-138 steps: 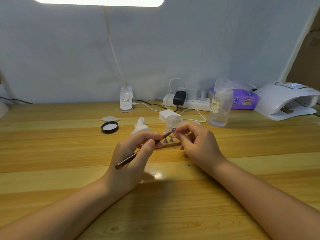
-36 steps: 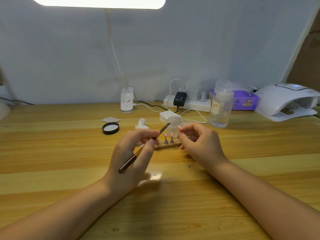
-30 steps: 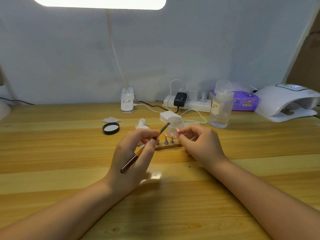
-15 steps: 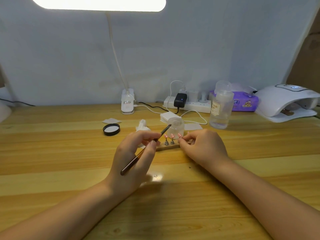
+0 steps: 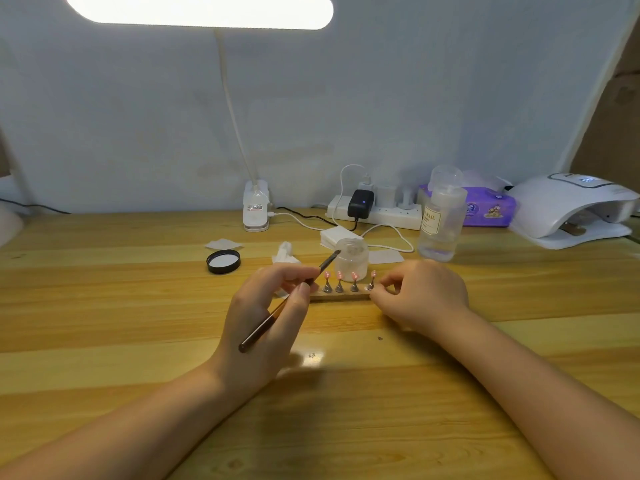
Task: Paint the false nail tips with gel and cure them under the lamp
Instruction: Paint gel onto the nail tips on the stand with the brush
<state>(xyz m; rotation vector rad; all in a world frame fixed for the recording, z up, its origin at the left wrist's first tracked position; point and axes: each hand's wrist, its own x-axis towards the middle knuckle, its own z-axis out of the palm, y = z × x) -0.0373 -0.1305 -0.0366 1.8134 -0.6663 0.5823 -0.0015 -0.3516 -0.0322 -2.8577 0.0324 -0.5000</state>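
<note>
Hands work at a wooden bench (image 5: 138, 306): left hand (image 5: 266, 320) grips a brush (image 5: 287, 303); right hand (image 5: 420, 294) pinches a nail-tip stand (image 5: 371, 284). Open clear jar (image 5: 350, 258) behind, contents unclear; bottle (image 5: 440, 220) holds clear liquid.

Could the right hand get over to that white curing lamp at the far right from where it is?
Probably yes. The right hand is at the nail stand, fingers on its last holder. The curing lamp sits further right and back, its opening toward the table; only bare wood lies between.

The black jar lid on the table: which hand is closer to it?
Left. The left hand, holding the brush, is just right of and nearer the camera than the black lid; the right hand is farther right, past the nail stand.
</note>
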